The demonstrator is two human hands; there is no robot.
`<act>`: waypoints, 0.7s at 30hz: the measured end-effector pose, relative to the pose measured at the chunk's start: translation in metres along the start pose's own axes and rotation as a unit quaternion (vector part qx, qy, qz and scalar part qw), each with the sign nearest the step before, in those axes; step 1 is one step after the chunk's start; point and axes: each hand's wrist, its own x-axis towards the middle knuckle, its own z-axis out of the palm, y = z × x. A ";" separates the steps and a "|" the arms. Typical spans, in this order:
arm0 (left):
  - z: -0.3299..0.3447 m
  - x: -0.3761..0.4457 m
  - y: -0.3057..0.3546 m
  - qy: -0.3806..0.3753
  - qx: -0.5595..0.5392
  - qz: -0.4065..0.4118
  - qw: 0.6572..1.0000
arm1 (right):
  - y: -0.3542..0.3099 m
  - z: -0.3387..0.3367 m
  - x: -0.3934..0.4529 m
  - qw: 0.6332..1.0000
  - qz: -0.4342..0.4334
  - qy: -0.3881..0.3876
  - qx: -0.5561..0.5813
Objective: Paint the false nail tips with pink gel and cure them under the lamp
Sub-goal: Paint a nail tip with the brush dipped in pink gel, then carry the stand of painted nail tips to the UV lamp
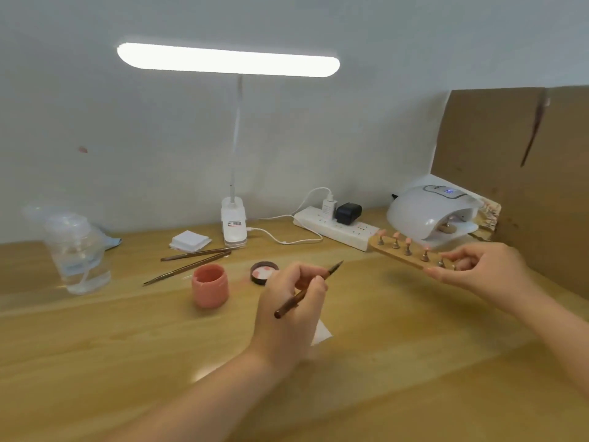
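Setting: pale wall behind a light wooden desk (366,362), with a brown cardboard sheet (516,161) standing along its right edge.

Left hand (291,311): fingers curled around a dark brush (307,290), held like a pen, bristle end pointing up and to the right, handle end over the back of the hand. A corner of white paper (322,334) shows beneath this hand.

Right hand (478,269): fingers and thumb pinch the near end of a wooden holder (395,255), lifted off the desk and tilted. Five small stands sit in a row on it, each carrying a pink nail tip (396,235); the nearest one is partly hidden by the fingers.

Curing lamp (430,213): white dome, back right, just beyond the holder's far end, opening facing forward, small display lit on top.

Gel pot (210,285): pink, open, centre-left, left of the left hand. Its dark lid (264,272) lies just beside it, inside face up, smeared pink.

Other items: two spare brushes (191,260) lying behind the pot; stack of white pads (189,240); lit desk lamp (234,223) with a long bar head; white power strip (334,228) with two plugs; clear plastic bottle (76,250) far left.
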 end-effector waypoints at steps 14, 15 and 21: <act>0.116 0.058 -0.034 0.044 -0.022 -0.051 0.997 | 0.116 -0.043 0.085 0.949 0.217 0.163 -0.160; 0.116 0.058 -0.035 0.045 -0.016 -0.045 0.998 | 0.119 -0.040 0.092 0.945 0.228 0.164 -0.167; 0.120 0.057 -0.039 0.039 0.005 -0.021 0.999 | 0.141 -0.018 0.127 0.932 0.267 0.173 -0.173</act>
